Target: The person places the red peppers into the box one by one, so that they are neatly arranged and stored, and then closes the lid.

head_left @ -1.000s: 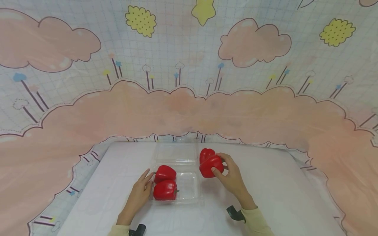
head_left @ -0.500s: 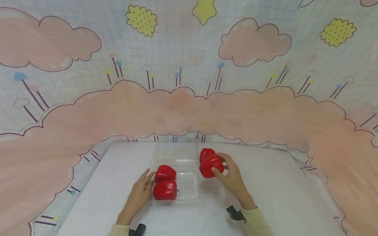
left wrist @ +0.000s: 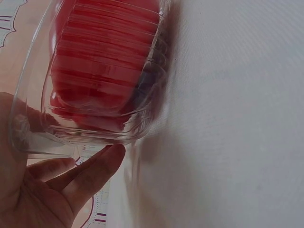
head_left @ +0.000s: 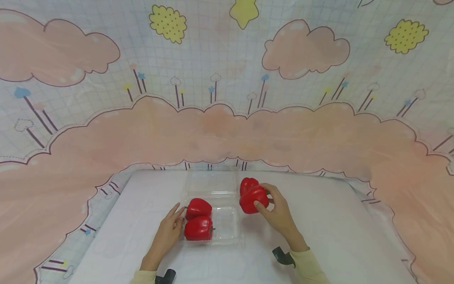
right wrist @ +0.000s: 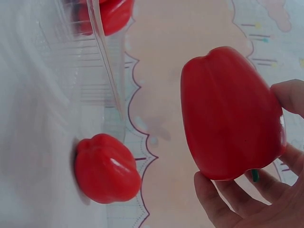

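Left grip [head_left: 168, 229] looks pretty loose, fingers [head_left: 173, 210] mostly straight and pointing forward-ish. Right grip [head_left: 280, 215] is curled, thumb [head_left: 263, 210] opposite the fingers, and both forearms [head_left: 152, 254] angle inward.

Over the last second we notice only a slight shift of the head view: on the pale gridded fabric [head_left: 220, 51], the printed yellow star [head_left: 244, 12] and the dark-outlined peach cloud [head_left: 306, 51] nearest it now appear slightly farther above the flat white tabletop [head_left: 337, 228].
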Demonstrator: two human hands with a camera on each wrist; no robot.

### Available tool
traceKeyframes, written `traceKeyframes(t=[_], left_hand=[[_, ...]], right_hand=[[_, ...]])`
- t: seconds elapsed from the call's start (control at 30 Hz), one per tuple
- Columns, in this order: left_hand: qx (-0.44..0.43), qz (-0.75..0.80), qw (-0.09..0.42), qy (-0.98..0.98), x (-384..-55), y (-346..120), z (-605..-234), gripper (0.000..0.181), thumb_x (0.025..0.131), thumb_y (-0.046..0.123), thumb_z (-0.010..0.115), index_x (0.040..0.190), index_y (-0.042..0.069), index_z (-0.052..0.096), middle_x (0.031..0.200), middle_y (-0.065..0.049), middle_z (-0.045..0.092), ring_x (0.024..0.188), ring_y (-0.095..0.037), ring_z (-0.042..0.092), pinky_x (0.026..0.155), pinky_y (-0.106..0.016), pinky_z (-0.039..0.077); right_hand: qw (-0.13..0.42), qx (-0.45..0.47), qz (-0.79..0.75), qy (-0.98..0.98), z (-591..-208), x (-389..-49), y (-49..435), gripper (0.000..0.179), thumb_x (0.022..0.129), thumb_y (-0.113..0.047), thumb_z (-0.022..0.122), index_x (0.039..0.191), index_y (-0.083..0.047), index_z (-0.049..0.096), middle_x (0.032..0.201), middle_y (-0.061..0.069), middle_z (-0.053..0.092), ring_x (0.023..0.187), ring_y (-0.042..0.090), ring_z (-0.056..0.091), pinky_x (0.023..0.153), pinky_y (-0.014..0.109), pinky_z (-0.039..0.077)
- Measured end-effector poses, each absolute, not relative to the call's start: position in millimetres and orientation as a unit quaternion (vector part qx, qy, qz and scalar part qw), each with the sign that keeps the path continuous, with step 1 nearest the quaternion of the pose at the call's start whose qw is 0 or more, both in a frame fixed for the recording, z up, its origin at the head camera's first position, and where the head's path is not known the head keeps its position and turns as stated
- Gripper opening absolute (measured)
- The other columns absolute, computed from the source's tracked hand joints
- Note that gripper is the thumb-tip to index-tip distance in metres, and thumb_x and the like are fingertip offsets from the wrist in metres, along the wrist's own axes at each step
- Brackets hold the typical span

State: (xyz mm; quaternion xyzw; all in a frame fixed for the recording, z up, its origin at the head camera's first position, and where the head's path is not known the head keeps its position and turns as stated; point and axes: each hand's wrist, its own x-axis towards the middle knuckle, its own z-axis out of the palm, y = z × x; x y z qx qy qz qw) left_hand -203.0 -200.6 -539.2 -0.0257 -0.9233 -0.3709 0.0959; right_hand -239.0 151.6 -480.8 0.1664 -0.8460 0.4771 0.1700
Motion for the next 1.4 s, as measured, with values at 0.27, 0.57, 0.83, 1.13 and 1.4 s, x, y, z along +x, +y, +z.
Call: traceKeyframes(t=[0.27,0.57,0.83,1.13,1.4], left_hand=[[-0.028,-0.369,0.098,-0.924,-203.2,-200.7,-538.5,0.044,0.098,0.007,0.053,0.141,-0.001,0.051,0.154,-0.021,0.040,0.118,-0.038,0.063,0.090,-0.043,0.057],[-0.030,-0.372,0.099,-0.923,-203.6,-200.6,-538.3,0.044,0.097,0.006,0.054,0.140,-0.001,0.051,0.154,-0.021,0.040,0.116,-0.036,0.065,0.089,-0.041,0.058],[-0.026,-0.371,0.095,-0.924,-203.3,-200.7,-537.9,0.044,0.097,0.006,0.053,0.141,0.000,0.051,0.154,-0.021,0.040,0.116,-0.036,0.064,0.090,-0.043,0.057],[-0.026,-0.371,0.096,-0.923,-204.4,-200.4,-538.6,0.044,0.097,0.006,0.053,0.140,-0.001,0.051,0.154,-0.021,0.040,0.116,-0.036,0.065,0.091,-0.044,0.056],[-0.026,-0.373,0.098,-0.922,-205.0,-200.3,-539.4,0.043,0.097,0.007,0.054,0.140,-0.001,0.052,0.154,-0.021,0.041,0.117,-0.037,0.064,0.091,-0.044,0.056]], right_hand=[[0.170,0.167,0.470,-0.850,-478.8,-238.3,151.3,0.063,0.079,-0.026,0.080,0.134,-0.020,0.050,0.130,0.001,0.059,0.110,0.019,0.058,0.086,0.041,0.060],[0.167,0.163,0.472,-0.850,-478.5,-238.4,151.0,0.064,0.079,-0.027,0.081,0.135,-0.020,0.051,0.131,0.000,0.059,0.110,0.017,0.058,0.087,0.039,0.059],[0.167,0.162,0.470,-0.851,-477.5,-238.3,151.0,0.064,0.078,-0.026,0.081,0.134,-0.020,0.051,0.130,0.000,0.059,0.110,0.018,0.058,0.086,0.035,0.059],[0.173,0.164,0.470,-0.850,-477.5,-238.3,151.6,0.063,0.078,-0.026,0.082,0.133,-0.022,0.052,0.129,-0.001,0.059,0.110,0.017,0.058,0.085,0.030,0.058],[0.170,0.163,0.472,-0.849,-476.1,-237.8,151.7,0.065,0.077,-0.027,0.082,0.134,-0.022,0.051,0.130,-0.001,0.059,0.110,0.017,0.058,0.086,0.031,0.058]])
